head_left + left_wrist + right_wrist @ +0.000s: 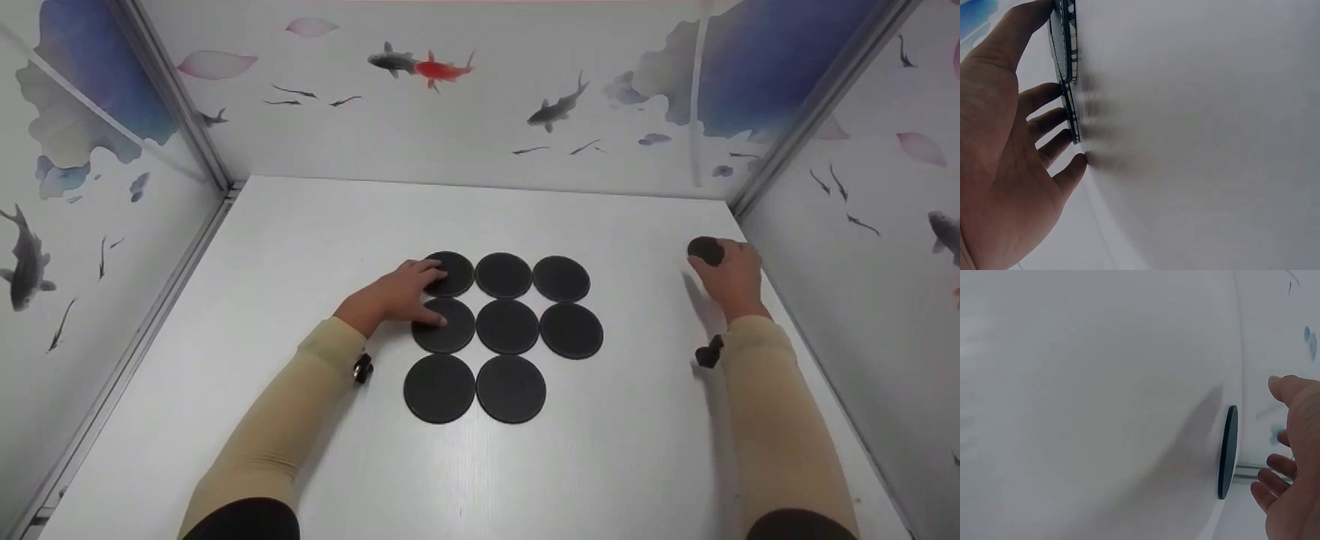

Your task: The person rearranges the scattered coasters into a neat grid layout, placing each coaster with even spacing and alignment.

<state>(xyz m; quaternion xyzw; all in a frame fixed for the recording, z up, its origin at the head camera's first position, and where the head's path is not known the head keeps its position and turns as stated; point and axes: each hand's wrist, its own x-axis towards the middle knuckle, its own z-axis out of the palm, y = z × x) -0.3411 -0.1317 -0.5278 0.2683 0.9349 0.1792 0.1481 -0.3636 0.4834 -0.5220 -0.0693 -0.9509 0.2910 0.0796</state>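
Note:
Several flat, round black discs [508, 327], like coasters, lie edge to edge in rows on the white table [630, 465]. My left hand [401, 292] rests at the left side of this group. Its fingertips touch the back-left disc [456, 271], and its thumb lies on the disc in front of it [446, 337]. In the left wrist view the fingers are spread and nearly straight against the disc edges. At the far right, my right hand [735, 277] is over a single black disc [1228, 453]. The right wrist view shows its fingers apart from that disc, loosely bent.
White walls [465, 150] printed with fish and petals enclose the table's back and sides, with metal posts [176, 97] at the corners. The front row has two discs, at left [439, 388] and middle [511, 388]. Small black devices [363, 369] sit at both wrists.

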